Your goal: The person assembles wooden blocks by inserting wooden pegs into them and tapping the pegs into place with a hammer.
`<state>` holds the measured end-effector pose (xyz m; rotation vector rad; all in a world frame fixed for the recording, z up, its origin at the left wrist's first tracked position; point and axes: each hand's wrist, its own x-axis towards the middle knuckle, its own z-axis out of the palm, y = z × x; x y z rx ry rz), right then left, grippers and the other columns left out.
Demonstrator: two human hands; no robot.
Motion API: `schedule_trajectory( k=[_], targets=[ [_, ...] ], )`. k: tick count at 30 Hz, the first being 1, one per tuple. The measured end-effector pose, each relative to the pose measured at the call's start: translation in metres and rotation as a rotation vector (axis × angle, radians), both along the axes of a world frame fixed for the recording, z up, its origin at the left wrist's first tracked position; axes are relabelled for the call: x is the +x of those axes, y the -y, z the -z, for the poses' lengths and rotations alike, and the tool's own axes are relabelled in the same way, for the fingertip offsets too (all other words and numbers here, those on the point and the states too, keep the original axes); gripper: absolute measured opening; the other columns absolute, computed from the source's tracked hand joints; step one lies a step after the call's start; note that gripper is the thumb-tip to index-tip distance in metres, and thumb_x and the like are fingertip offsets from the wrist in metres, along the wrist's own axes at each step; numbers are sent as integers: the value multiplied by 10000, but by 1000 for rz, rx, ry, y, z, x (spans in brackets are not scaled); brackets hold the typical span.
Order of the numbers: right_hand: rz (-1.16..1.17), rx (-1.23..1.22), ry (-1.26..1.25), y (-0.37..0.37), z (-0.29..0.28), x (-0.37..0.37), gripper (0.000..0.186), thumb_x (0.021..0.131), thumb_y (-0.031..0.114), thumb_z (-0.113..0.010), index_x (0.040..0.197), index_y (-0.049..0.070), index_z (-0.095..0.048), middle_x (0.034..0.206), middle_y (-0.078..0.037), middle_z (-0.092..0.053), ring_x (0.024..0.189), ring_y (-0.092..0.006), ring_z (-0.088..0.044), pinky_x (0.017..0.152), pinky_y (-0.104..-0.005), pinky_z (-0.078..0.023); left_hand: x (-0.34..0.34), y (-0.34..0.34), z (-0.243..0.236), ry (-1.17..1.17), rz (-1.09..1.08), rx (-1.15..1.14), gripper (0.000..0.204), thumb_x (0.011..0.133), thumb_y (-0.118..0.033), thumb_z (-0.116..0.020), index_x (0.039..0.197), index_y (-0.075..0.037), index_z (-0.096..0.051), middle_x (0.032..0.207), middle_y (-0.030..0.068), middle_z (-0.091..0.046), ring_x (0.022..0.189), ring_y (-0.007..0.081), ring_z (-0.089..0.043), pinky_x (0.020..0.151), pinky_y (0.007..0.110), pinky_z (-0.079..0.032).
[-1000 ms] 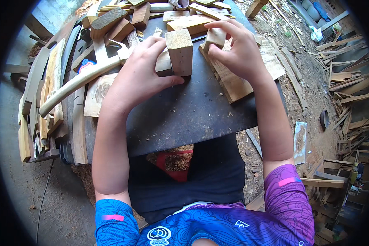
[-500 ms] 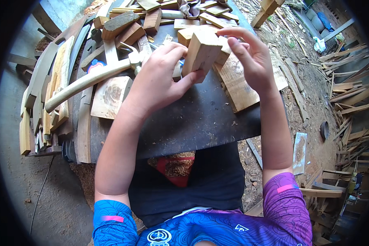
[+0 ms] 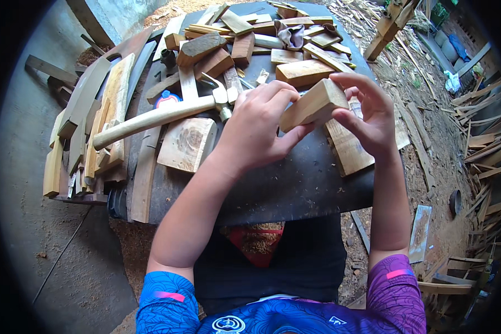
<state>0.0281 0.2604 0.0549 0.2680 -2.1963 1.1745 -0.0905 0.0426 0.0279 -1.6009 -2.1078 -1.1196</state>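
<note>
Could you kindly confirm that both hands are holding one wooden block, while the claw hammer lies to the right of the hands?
Not quite: the claw hammer lies to the left of the hands, as the head view shows. The left hand and right hand are indeed both holding one wooden block.

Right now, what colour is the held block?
The held block is pale tan, seen in the head view.

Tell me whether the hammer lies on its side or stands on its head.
On its side: the hammer's handle stretches out to the left, and its head is beside the left hand, claw pointing away from the person.
</note>
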Motion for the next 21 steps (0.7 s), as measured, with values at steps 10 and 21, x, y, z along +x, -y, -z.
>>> schedule_trajectory(
  k=[10, 21],
  targets=[
    [95, 31, 232, 6, 2, -4, 477, 784, 172, -896, 1202, 86, -682, 1093, -11, -716, 920, -106, -645, 724, -265, -496, -27, 20, -23, 102, -28, -19, 459, 797, -216, -896, 1142, -16, -669, 1080, 150, -733, 1052, 297, -711, 929, 393, -548],
    [124, 401, 145, 5, 5, -4, 366, 758, 160, -899, 1073, 102, -721, 1064, -36, -727, 1020, -236, -641, 918, -374, -506, -37, 34, -20, 274, -53, -319, 483, 730, -2, -813, 1201, -34, -713, 1034, 80, -750, 924, 165, -689, 783, 322, -545]
  ],
)
